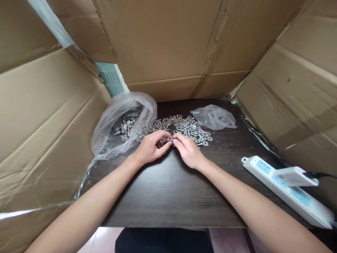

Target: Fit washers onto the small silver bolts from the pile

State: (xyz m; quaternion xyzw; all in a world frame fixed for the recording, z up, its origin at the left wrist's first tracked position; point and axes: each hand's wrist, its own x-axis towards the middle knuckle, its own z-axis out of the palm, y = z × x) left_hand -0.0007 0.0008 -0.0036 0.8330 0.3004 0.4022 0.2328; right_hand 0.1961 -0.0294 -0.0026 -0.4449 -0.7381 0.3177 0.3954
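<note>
Between the fingertips of both hands is a small metal bolt (170,140), with what looks like a washer or nut on it. My left hand (154,146) pinches it from the left, and my right hand (186,148) pinches its other end. The fingers partly hide the bolt. Just beyond the hands lies a loose pile of bolts, nuts and washers (191,127). Left of my left hand, a clear plastic bag (105,135) gapes with several metal fastener pieces (127,128) inside.
A smaller clear plastic bag (214,117) lies behind the pile on the right. Along the right side of the dark table (168,196) rests a white power strip (279,188) with a plugged-in adapter (296,176). Cardboard walls (168,45) enclose the back and both sides.
</note>
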